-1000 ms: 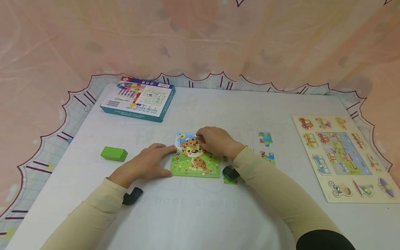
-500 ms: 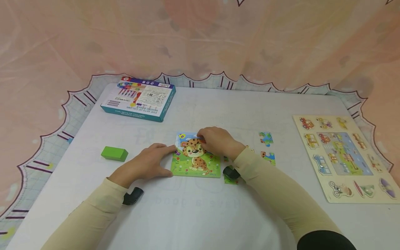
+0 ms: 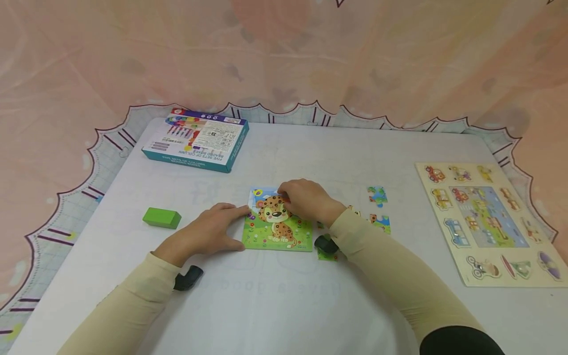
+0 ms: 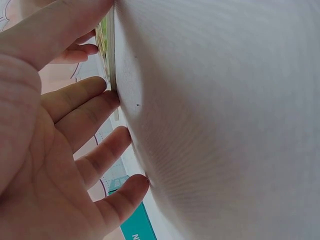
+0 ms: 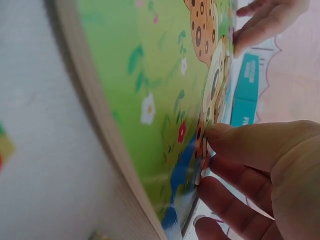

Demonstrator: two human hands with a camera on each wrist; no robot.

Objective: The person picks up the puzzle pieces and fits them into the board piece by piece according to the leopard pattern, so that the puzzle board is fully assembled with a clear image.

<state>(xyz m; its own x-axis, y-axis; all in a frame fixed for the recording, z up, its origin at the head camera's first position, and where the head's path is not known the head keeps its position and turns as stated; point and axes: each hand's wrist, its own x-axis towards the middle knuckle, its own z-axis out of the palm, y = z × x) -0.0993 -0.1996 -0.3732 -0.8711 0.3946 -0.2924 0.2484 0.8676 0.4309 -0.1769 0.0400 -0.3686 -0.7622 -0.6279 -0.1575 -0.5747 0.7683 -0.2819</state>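
Note:
A square leopard puzzle board (image 3: 266,241) lies on the white table, its picture showing a spotted cub on green grass. At its left edge, my left hand (image 3: 205,229) rests with thumb and index fingertips spread against the side; the other fingertips touch the table in the left wrist view. Over the board's upper right, my right hand (image 3: 309,201) pinches a spotted jigsaw piece (image 5: 199,145) between thumb and fingers, largely hidden by the hand in the head view. In the right wrist view this piece sits slightly raised at the board's surface.
Loose jigsaw pieces (image 3: 377,195) lie right of the board, some partly under my right forearm. A green block (image 3: 161,218) is at left, and a teal-edged box (image 3: 195,140) behind it. A vehicle peg puzzle (image 3: 452,251) lies far right.

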